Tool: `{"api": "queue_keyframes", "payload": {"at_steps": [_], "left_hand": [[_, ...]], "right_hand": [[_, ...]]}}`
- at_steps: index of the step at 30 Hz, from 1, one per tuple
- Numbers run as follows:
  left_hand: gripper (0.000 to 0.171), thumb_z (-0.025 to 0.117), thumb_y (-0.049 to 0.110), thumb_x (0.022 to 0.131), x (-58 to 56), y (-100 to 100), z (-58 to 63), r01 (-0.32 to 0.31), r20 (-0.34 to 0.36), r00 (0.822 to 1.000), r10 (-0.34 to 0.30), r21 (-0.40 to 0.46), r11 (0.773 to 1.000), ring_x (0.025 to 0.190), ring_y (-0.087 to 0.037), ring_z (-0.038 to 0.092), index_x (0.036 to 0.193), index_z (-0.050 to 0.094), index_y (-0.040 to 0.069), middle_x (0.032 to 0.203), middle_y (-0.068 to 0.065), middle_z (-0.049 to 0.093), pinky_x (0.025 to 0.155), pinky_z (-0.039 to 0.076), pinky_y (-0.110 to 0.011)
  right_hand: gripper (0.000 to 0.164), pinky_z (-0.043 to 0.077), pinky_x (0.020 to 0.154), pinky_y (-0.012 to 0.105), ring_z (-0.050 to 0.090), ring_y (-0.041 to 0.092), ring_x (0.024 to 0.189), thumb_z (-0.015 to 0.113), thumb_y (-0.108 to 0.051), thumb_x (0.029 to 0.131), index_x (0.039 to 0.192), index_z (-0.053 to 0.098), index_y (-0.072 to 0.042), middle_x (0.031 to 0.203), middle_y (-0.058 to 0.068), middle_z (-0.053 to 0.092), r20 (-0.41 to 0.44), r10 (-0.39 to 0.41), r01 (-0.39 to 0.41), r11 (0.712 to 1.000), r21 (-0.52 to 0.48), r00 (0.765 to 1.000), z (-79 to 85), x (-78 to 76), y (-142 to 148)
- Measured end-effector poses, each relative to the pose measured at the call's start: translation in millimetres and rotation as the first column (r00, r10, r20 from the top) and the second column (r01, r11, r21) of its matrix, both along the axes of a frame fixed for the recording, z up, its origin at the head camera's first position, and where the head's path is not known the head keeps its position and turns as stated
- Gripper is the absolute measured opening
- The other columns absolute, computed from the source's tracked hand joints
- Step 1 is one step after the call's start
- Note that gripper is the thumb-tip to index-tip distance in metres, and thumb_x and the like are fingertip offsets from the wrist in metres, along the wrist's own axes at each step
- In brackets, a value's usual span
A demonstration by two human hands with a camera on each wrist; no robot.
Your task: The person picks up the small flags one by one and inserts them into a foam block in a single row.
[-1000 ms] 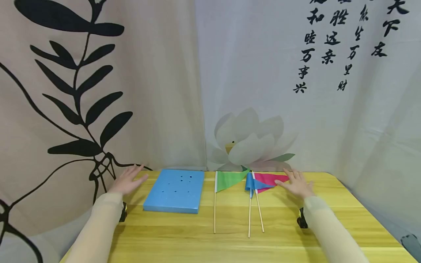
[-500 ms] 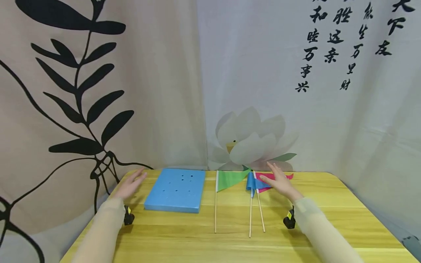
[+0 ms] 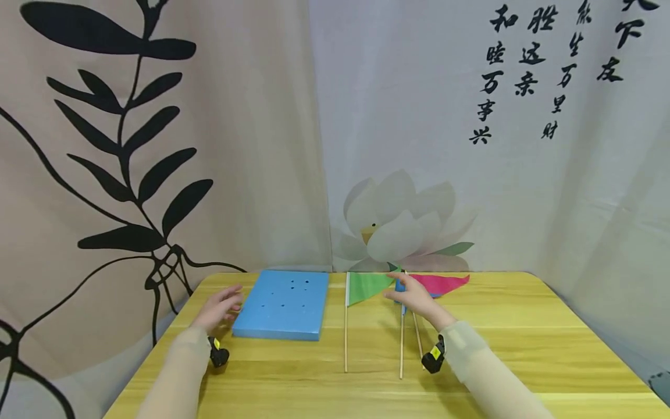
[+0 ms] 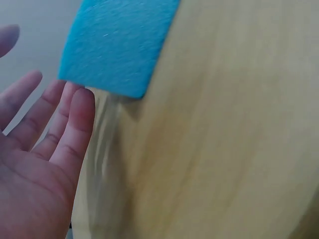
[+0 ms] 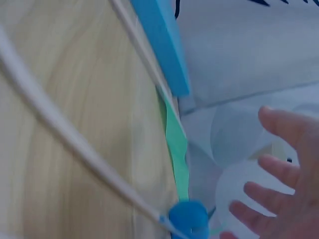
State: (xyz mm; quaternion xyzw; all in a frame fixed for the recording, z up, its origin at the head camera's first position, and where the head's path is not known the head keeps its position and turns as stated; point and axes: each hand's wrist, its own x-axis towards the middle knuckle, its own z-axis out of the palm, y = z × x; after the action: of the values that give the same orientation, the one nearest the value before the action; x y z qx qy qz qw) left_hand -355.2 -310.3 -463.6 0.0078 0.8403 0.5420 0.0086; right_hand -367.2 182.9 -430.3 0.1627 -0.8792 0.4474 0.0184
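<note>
My left hand (image 3: 217, 308) is beside the left edge of a flat blue foam block (image 3: 280, 311) with several small holes in its top. Its fingers are loosely bent and hold nothing; in the left wrist view, the fingertips (image 4: 82, 102) overlap the block's corner. With fingers spread, my right hand (image 3: 419, 298) hovers over the small flags and grips nothing. It partly hides a blue flag (image 5: 188, 219) on a thin wooden stick. Left of it lies a green triangular flag (image 3: 366, 286); to its right a pink one (image 3: 439, 283) sticks out.
The flag sticks (image 3: 346, 343) lie on the wooden table (image 3: 293, 378), pointing toward me. Behind the table's far edge hangs a pale curtain (image 3: 262, 145) printed with a dark plant, a lotus and writing. Both wrists carry small black cameras (image 3: 433, 358).
My right hand has moved left, from beside the pink flag to over the blue one. My left hand has come right and nearer to the blue block, its fingers bending a little more.
</note>
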Motion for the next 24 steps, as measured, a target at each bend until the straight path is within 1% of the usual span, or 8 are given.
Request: {"api": "queue_keyframes", "payload": {"at_steps": [2,6,9,12,15,17,20,24], "left_hand": [[0.060,0.054,0.032,0.101,-0.8,1,-2.8,-0.004,0.001,1.000,0.004,-0.015,1.000,0.108,-0.031,0.054,0.150,0.035,0.004,0.140,-0.024,0.046,0.078,0.051,-0.034],[0.059,0.057,0.031,0.099,-3.5,3,-7.9,-0.006,0.004,1.000,0.006,-0.036,0.999,0.106,-0.028,0.055,0.148,0.040,0.003,0.136,-0.023,0.050,0.078,0.049,-0.032],[0.058,0.059,0.029,0.098,-4.6,2,-11.9,0.005,0.011,1.000,-0.005,-0.031,0.999,0.105,-0.027,0.056,0.146,0.041,0.002,0.135,-0.023,0.051,0.077,0.049,-0.031],[0.057,0.061,0.028,0.097,-3.5,2,-14.9,0.004,0.019,1.000,-0.004,-0.023,1.000,0.106,-0.028,0.056,0.145,0.044,0.002,0.136,-0.023,0.051,0.078,0.050,-0.031],[0.058,0.061,0.028,0.097,-1.1,2,-17.3,0.012,0.007,1.000,-0.012,-0.050,0.999,0.113,-0.032,0.055,0.144,0.044,-0.002,0.138,-0.025,0.049,0.080,0.051,-0.033],[0.056,0.061,0.026,0.097,0.9,3,-17.9,0.007,0.006,1.000,-0.007,-0.048,0.999,0.117,-0.035,0.053,0.142,0.045,-0.003,0.139,-0.026,0.047,0.084,0.052,-0.037],[0.055,0.061,0.023,0.097,2.8,4,-18.3,0.013,-0.004,1.000,-0.013,-0.052,0.999,0.120,-0.037,0.051,0.141,0.046,-0.004,0.139,-0.027,0.046,0.087,0.051,-0.042],[0.053,0.063,0.021,0.096,4.0,5,-16.5,0.019,-0.021,1.000,-0.020,-0.060,0.998,0.119,-0.037,0.052,0.141,0.047,-0.003,0.138,-0.026,0.048,0.090,0.049,-0.046]], "right_hand": [[0.051,0.047,0.092,0.051,0.050,0.040,0.120,0.067,-0.023,0.092,0.138,0.053,-0.003,0.136,0.022,0.051,0.031,-0.006,0.007,0.999,-0.040,0.999,-1.4,-0.3,-8],[0.041,0.054,0.078,0.045,0.061,0.037,0.101,0.066,-0.019,0.093,0.128,0.060,0.001,0.116,0.018,0.064,0.118,0.015,0.004,0.988,-0.153,0.993,-9.2,-1.3,-22],[0.038,0.056,0.070,0.042,0.066,0.036,0.090,0.064,-0.017,0.094,0.124,0.061,0.007,0.107,0.021,0.067,0.197,0.051,-0.004,0.973,-0.232,0.979,-16.5,-0.3,-32],[0.037,0.057,0.063,0.036,0.069,0.029,0.079,0.065,-0.016,0.093,0.119,0.063,0.010,0.102,0.024,0.068,0.260,0.069,0.006,0.960,-0.278,0.963,-24.6,1.0,-43],[0.033,0.057,0.059,0.034,0.067,0.020,0.069,0.066,-0.014,0.092,0.114,0.065,0.011,0.094,0.021,0.068,0.314,0.089,0.013,0.951,-0.309,0.945,-33.4,2.0,-53],[0.031,0.058,0.059,0.034,0.064,0.017,0.066,0.066,-0.012,0.091,0.111,0.066,0.011,0.089,0.018,0.068,0.342,0.109,0.008,0.946,-0.324,0.934,-39.1,2.4,-59],[0.029,0.058,0.060,0.036,0.065,0.019,0.065,0.066,-0.011,0.091,0.110,0.066,0.011,0.084,0.015,0.068,0.363,0.129,0.001,0.942,-0.336,0.923,-45.7,2.6,-66],[0.028,0.059,0.060,0.037,0.066,0.020,0.064,0.067,-0.012,0.091,0.108,0.066,0.009,0.082,0.014,0.068,0.379,0.118,0.013,0.945,-0.326,0.918,-49.6,-0.9,-74]]}}
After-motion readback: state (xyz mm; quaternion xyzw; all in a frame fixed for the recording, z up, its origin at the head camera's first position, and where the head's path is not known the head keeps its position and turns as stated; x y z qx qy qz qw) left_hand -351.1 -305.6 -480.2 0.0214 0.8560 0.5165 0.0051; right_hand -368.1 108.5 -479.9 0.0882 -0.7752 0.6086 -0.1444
